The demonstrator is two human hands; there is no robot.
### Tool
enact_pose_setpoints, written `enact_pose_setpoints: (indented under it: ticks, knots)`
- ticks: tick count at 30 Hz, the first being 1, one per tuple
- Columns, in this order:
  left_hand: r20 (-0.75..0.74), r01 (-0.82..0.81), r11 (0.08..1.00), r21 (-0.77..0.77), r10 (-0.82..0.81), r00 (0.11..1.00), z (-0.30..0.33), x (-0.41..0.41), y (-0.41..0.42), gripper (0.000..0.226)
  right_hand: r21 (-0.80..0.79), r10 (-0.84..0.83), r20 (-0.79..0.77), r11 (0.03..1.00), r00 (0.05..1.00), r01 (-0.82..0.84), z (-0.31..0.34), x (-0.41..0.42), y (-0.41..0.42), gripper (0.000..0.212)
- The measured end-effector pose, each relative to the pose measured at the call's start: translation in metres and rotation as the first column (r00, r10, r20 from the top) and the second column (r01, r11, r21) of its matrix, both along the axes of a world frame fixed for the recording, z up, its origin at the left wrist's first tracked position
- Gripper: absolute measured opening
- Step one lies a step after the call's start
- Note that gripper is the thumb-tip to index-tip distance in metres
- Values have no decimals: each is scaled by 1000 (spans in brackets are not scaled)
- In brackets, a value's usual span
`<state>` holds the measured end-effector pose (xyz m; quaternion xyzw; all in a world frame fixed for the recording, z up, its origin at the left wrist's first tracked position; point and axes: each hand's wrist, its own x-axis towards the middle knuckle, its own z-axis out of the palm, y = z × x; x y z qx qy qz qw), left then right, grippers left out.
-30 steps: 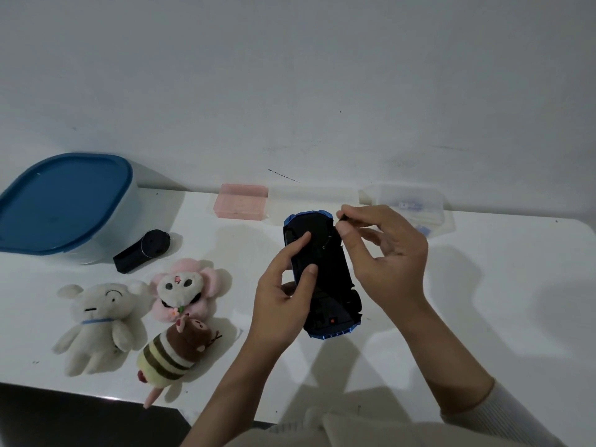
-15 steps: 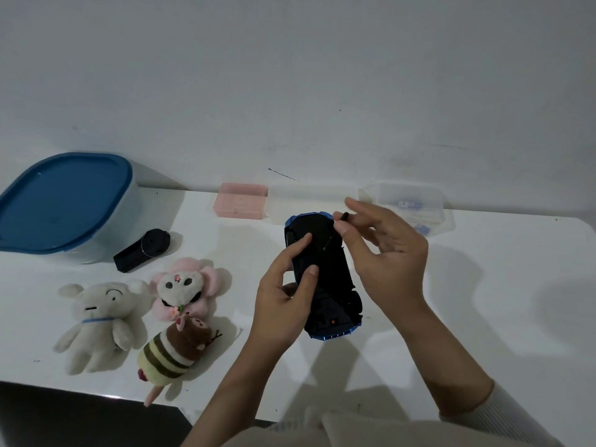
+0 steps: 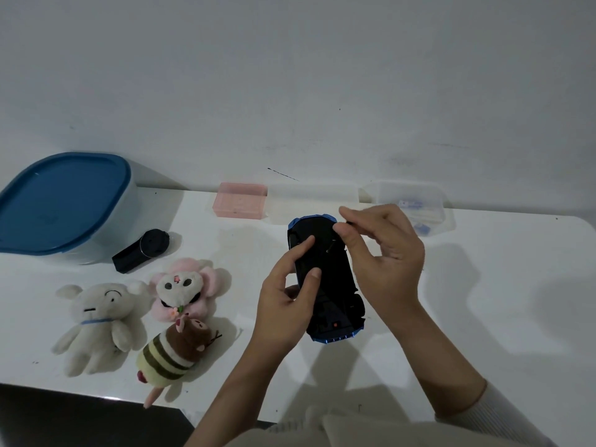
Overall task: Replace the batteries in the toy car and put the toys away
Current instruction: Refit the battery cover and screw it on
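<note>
The right hand (image 3: 383,259) pinches a small dark tool, probably a screwdriver (image 3: 347,224), between thumb and forefinger, its tip over the front of the toy car (image 3: 332,285). The left hand (image 3: 285,304) grips the car from the side, thumb beneath and two fingers (image 3: 303,250) laid across the black underside, which faces up. The car is held just above the counter (image 3: 483,317), between the two hands, blue bodywork showing only at its ends.

The car looks like a light, rigid plastic shell: it should not give under the grip, but the smooth underside may slip, and the wheels make poor holds since they can turn. The flanks between the axles, where the left hand already sits, seem the soundest place to hold it. The cover screw is probably tiny and easily lost.

Further out, a white plush (image 3: 96,321), a pink plush (image 3: 183,288) and a striped plush (image 3: 174,350) lie to the left, soft and easy to pick up anywhere. Behind them are a black cylindrical object (image 3: 142,251) and a blue-lidded storage box (image 3: 64,204). A pink case (image 3: 240,204) and a clear case (image 3: 416,204) sit against the wall.
</note>
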<state>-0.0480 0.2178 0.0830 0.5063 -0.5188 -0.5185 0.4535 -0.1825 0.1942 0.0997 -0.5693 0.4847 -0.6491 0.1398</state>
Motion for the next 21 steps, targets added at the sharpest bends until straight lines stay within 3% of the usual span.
enact_pose_setpoints:
  ticks: [2,8,13,21]
  knots:
    - [3,-4,1000,-1,4,1000,0,0,0,43,-20,16,-67,1000,998,-17,-1,1,1,16]
    - [1,-5,1000,15,5,1000,1,-1,2,42,-16,-17,-38,1000,999,17,0,3,0,17]
    - [-4,-1,1000,3,1,1000,2,0,0,42,-32,35,-104,999,994,-38,0,4,0,19]
    - [-8,-9,1000,-10,9,1000,4,0,1,42,-25,21,-56,999,998,-22,4,1,0,18]
